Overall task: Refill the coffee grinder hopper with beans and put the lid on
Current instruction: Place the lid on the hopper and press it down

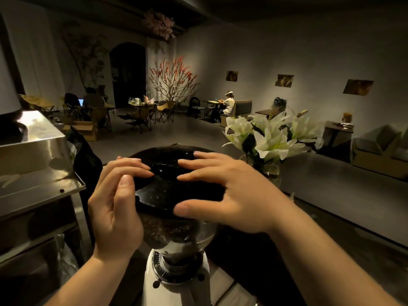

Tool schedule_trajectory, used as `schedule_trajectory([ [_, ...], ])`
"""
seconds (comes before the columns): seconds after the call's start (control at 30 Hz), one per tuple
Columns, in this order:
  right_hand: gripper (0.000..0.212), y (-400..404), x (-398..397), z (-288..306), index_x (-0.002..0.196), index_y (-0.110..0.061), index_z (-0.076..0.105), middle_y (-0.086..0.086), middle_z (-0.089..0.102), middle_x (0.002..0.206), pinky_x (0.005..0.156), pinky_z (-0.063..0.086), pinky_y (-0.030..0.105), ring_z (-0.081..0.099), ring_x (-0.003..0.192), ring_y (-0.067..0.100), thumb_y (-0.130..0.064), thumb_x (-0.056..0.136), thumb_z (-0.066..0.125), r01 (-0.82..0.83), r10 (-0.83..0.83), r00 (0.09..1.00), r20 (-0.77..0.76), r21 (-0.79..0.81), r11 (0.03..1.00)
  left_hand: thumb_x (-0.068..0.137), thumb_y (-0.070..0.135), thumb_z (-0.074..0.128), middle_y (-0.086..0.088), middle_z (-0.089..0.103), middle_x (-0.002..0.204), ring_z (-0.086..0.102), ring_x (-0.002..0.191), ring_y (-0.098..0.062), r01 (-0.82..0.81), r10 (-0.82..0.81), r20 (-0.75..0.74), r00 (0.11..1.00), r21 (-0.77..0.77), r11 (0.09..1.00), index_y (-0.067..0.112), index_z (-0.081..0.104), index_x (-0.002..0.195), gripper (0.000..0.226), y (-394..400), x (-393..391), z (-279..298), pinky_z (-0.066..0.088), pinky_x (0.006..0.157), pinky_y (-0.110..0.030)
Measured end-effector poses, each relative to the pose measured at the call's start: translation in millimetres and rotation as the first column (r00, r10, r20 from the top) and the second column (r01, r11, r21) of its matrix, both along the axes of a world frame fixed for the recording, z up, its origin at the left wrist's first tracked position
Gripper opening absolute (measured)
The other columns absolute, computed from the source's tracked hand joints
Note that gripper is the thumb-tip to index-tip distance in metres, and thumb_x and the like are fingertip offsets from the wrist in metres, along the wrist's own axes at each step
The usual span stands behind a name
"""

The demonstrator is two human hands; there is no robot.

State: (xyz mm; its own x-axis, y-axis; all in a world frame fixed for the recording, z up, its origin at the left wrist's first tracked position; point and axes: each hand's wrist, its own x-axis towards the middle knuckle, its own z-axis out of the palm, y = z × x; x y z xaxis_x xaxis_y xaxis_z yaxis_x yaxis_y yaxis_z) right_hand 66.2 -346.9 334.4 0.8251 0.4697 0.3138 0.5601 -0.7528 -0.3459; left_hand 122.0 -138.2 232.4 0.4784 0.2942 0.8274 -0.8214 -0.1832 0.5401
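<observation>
1. Your left hand (114,208) is on the left side of the black lid (174,180). Fingers are spread and curled over the top, thumb pointing up along the near-left rim, so it's gripping the lid edge.
2. Your right hand (231,193) covers the right side. Fingers are splayed flat across the top, thumb pressed on the near rim. Both hands are touching the lid.
3. The lid sits on top of the clear hopper (176,233), and it looks a bit tilted. Can't tell if it's fully seated.
4. You can see brown beans (167,228) through the hopper wall, filling it right up under the lid.
5. The hopper stands on the white grinder (176,281), bottom center of the view.
6. A steel machine (37,155) is just left of the grinder. A vase of white lilies (273,138) stands off to the right behind it.
</observation>
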Motion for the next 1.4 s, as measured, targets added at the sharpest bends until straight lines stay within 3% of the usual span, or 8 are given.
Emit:
schedule_trajectory([
  [0.13,0.075,-20,11,-19,0.148,-0.044,0.064,-0.027,0.049,0.165,0.131,0.033,0.048,0.032,0.159,-0.005,-0.071,0.080,0.081,-0.067,0.065,0.989,0.131,0.010,0.998,0.104,0.017,0.037,-0.007,0.070,0.106,0.066,0.113,-0.023,-0.007,0.007,0.019,1.000,-0.005,1.000,0.010,0.071,0.096,0.036,-2,-1,-2,0.046,0.110,-0.064],
  [0.37,0.093,52,-21,-34,0.158,-0.039,0.052,-0.011,0.045,0.172,0.130,0.028,0.060,0.039,0.161,0.020,-0.096,0.088,0.034,0.317,-0.266,0.910,0.317,-0.122,0.941,0.105,0.019,0.037,-0.016,0.068,0.111,0.064,0.119,-0.026,0.043,-0.043,0.003,0.999,-0.027,0.999,0.010,0.070,0.100,0.035,-2,-1,-3,0.049,0.107,-0.043],
  [0.6,0.073,-19,8,-9,0.154,-0.046,0.058,-0.028,0.048,0.165,0.131,0.034,0.047,0.032,0.158,-0.007,-0.072,0.088,0.072,-0.095,0.094,0.993,0.078,0.002,0.996,0.105,0.015,0.038,-0.008,0.069,0.108,0.066,0.114,-0.031,-0.002,0.002,0.006,1.000,-0.002,1.000,0.008,0.072,0.096,0.036,-1,2,-3,0.047,0.107,-0.063],
  [0.83,0.082,60,-18,-46,0.147,-0.034,0.067,-0.007,0.067,0.152,0.116,0.048,0.050,0.060,0.145,0.019,-0.089,0.094,0.036,0.345,-0.296,0.828,0.477,-0.016,0.939,0.104,0.020,0.037,-0.013,0.068,0.115,0.064,0.121,-0.031,0.074,-0.073,0.013,0.997,-0.037,0.997,0.018,0.070,0.101,0.033,-1,-1,-5,0.049,0.109,-0.049],
  [0.93,0.082,33,-6,-25,0.152,-0.037,0.063,-0.012,0.063,0.157,0.115,0.051,0.048,0.056,0.147,0.015,-0.089,0.090,0.047,0.177,-0.108,0.919,0.380,-0.152,0.972,0.104,0.018,0.037,-0.006,0.068,0.109,0.065,0.113,-0.031,0.043,-0.043,0.027,0.999,-0.016,0.999,0.016,0.071,0.101,0.034,-1,0,-4,0.049,0.106,-0.059],
  [1.07,0.062,-19,12,-21,0.146,-0.035,0.069,-0.019,0.059,0.159,0.124,0.041,0.052,0.046,0.153,0.000,-0.064,0.091,0.072,-0.123,0.113,0.972,0.205,0.038,0.992,0.103,0.016,0.039,-0.004,0.069,0.104,0.066,0.107,-0.027,0.003,-0.003,0.025,1.000,0.011,1.000,0.006,0.072,0.094,0.036,-2,0,-3,0.046,0.103,-0.070],
  [1.2,0.056,1,3,-46,0.132,-0.036,0.078,-0.021,0.070,0.144,0.120,0.046,0.044,0.056,0.144,-0.004,-0.072,0.091,0.065,0.018,-0.102,0.918,0.382,0.217,0.976,0.103,0.016,0.038,-0.007,0.068,0.105,0.065,0.111,-0.027,-0.003,0.003,0.016,1.000,0.003,1.000,0.004,0.072,0.095,0.037,0,1,-4,0.049,0.105,-0.061],
  [1.4,0.075,37,-11,-39,0.145,-0.036,0.069,-0.017,0.065,0.153,0.113,0.046,0.044,0.056,0.145,0.009,-0.086,0.093,0.047,0.202,-0.156,0.871,0.466,-0.051,0.978,0.102,0.014,0.037,-0.009,0.067,0.104,0.065,0.110,-0.017,0.007,-0.007,0.021,1.000,-0.001,1.000,0.006,0.071,0.097,0.035,0,-1,-2,0.049,0.105,-0.040],
])
